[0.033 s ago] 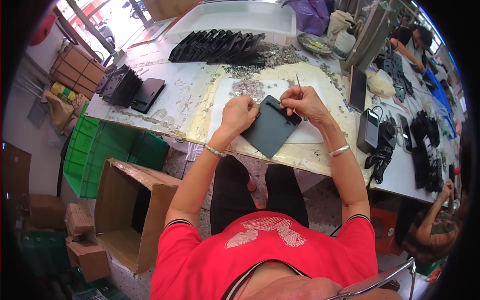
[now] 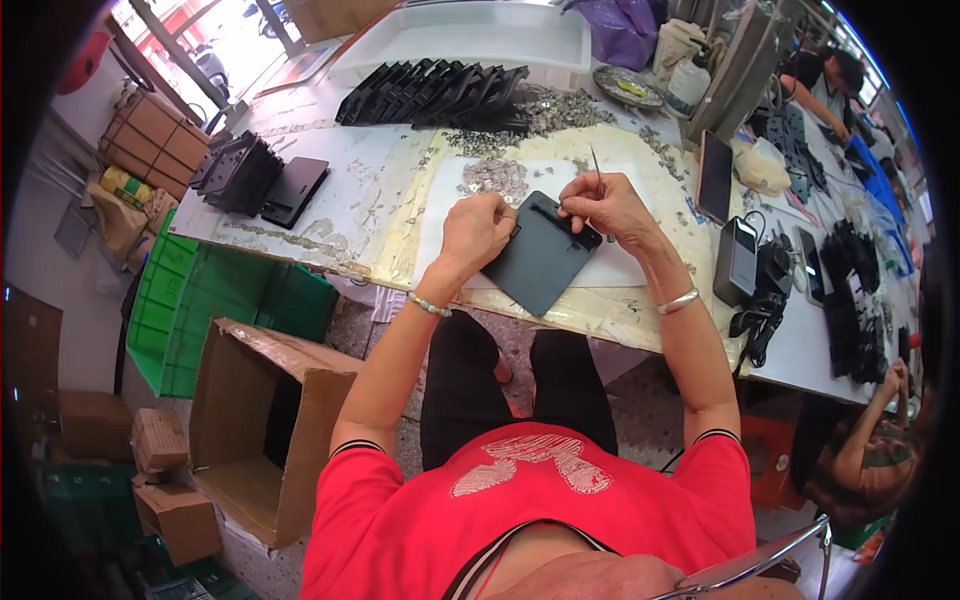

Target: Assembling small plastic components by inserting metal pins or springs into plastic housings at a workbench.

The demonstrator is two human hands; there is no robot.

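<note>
Grip: left hand [image 2: 478, 232] pins panel [image 2: 540, 262] edge; right hand [image 2: 610, 205] pinches thin pick [image 2: 596, 166].
Place: panel flat on table [image 2: 340, 200].
Handling: likely light, stiff; hold by edges.

Counted at the bench:
- flat dark grey plastic panel [image 2: 540, 262] under work: one
- thin metal pick [image 2: 595, 166]: one
- rows of stacked black plastic panels: two, the long row [image 2: 435, 95] and the short row [image 2: 240, 172]
- open brown cardboard box [image 2: 262, 420]: one
- green plastic crate [image 2: 215, 300]: one
- white plastic tray [image 2: 470, 35]: one
</note>
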